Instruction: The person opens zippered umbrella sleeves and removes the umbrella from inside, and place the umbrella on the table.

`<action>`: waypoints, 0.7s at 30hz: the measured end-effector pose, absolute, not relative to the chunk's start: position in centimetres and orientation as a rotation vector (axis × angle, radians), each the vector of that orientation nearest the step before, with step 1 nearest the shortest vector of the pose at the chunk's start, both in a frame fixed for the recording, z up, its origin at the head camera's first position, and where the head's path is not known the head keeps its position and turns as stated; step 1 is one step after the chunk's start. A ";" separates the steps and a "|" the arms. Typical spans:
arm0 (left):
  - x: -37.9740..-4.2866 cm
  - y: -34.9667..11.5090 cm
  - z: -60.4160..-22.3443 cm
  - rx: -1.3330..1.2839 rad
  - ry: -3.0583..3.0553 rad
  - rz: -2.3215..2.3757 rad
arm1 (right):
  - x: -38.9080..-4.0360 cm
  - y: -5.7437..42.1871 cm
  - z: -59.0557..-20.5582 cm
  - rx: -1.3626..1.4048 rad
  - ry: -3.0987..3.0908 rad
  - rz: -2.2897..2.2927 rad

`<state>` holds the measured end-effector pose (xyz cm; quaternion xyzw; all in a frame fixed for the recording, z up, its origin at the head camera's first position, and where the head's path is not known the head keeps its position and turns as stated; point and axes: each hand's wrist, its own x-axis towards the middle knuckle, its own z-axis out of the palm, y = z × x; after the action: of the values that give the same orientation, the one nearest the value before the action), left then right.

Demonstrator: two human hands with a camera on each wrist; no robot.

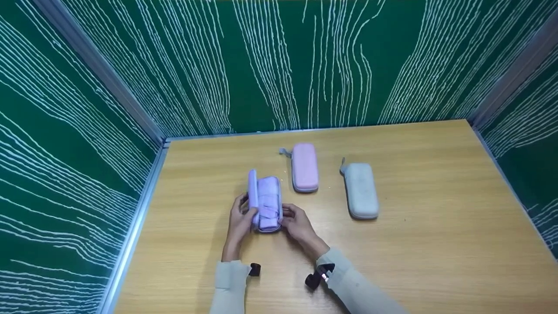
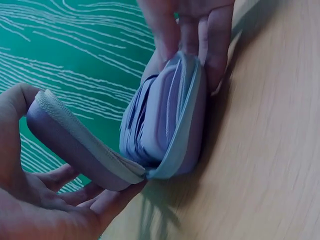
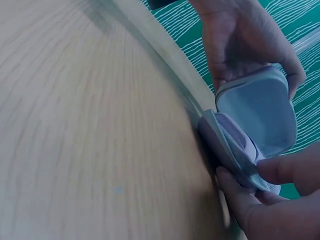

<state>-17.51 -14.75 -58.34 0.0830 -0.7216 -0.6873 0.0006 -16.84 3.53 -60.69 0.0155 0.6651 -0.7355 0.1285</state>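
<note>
A purple zip case (image 1: 280,209) lies on the table with its lid (image 1: 252,192) raised on the left side. Inside it sits a purple bundle of folded fabric that looks like a compact umbrella (image 1: 268,198). My left hand (image 1: 240,222) holds the lid upright, thumb at its edge and fingers behind it. On the opposite side, my right hand (image 1: 300,224) pinches the near right rim of the case's base between thumb and fingers. The right wrist view shows the lid's smooth grey inner face (image 3: 257,112). In the left wrist view the bundle's layered folds (image 2: 137,117) show.
A closed pink case (image 1: 305,167) with a grey loop lies just beyond the purple one. To the right is a closed grey case (image 1: 362,192). Green walls with white lines stand around the wooden table (image 1: 436,209), along its back and both sides.
</note>
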 end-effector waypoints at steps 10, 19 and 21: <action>-16.8 -16.1 -58.2 0.269 -2.443 -1.863 | -17.0 3.8 -61.3 -0.071 2.187 -1.991; -16.1 -16.5 -57.7 0.433 -2.504 -1.716 | -15.7 3.1 -61.0 -0.448 2.869 -1.545; -16.1 -16.6 -57.7 0.443 -2.507 -1.698 | -15.4 2.8 -60.8 -0.473 2.950 -1.450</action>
<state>-16.10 -16.57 -57.66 0.1447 -0.8185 -0.5544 0.0409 -15.44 2.82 -60.83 -0.1418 0.8847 -0.4349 -0.0897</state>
